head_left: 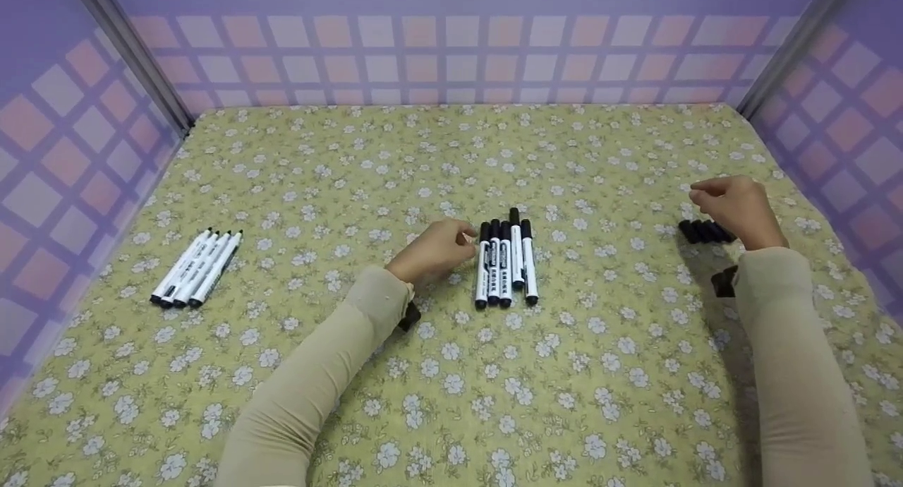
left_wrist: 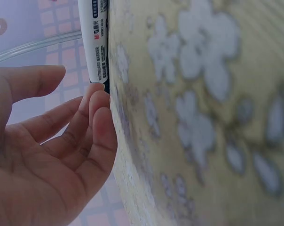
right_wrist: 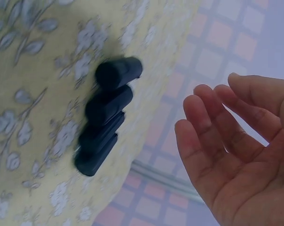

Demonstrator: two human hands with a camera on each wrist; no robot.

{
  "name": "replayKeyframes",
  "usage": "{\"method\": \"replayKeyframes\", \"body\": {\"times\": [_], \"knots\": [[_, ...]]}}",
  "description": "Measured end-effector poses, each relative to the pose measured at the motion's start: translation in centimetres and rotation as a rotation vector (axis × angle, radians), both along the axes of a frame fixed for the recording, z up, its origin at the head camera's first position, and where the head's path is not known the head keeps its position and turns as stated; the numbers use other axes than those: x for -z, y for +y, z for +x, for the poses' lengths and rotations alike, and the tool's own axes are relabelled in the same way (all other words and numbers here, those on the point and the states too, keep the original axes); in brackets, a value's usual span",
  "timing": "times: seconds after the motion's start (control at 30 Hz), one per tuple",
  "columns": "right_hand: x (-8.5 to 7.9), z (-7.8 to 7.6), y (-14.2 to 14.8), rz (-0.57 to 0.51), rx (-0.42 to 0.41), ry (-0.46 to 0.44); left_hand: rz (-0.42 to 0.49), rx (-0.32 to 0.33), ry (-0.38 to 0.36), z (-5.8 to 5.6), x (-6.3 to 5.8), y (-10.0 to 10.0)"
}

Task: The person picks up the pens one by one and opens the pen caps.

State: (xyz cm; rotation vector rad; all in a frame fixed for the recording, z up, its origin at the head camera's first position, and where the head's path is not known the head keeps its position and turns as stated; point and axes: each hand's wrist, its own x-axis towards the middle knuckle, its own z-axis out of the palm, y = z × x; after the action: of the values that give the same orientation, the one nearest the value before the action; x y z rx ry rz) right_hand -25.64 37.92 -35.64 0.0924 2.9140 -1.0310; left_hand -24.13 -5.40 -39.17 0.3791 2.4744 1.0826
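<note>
Several white whiteboard markers (head_left: 494, 275) with black caps lie side by side in the middle, one set farther back than the others. My left hand (head_left: 436, 250) is just left of their capped ends, fingers loosely bent and thumb apart. In the left wrist view, its fingertips come right up to the end of a whiteboard marker (left_wrist: 97, 42); nothing is held. Over at the right, several loose black marker caps (head_left: 695, 231) lie in a row on the cloth. Above them my right hand (head_left: 741, 208) hovers with relaxed fingers and nothing between them, apart from the caps (right_wrist: 118, 73).
At the left lies a slanted row of several uncapped whiteboard markers (head_left: 197, 268), tips pointing away. A yellow-green floral cloth (head_left: 451, 416) covers the table. Purple checked panels (head_left: 451, 49) enclose its back and sides, with grey posts (head_left: 134, 49) at the corners.
</note>
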Motion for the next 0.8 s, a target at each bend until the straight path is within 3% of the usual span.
{"method": "replayKeyframes", "body": {"times": [0.33, 0.8], "knots": [[-0.9, 0.0, -1.9, 0.076, -0.055, 0.035, 0.06, -0.058, -0.096, -0.3, 0.2, 1.2], [-1.5, 0.0, -3.5, 0.045, -0.108, 0.013, -0.08, -0.032, -0.063, -0.7, 0.2, 1.6]]}}
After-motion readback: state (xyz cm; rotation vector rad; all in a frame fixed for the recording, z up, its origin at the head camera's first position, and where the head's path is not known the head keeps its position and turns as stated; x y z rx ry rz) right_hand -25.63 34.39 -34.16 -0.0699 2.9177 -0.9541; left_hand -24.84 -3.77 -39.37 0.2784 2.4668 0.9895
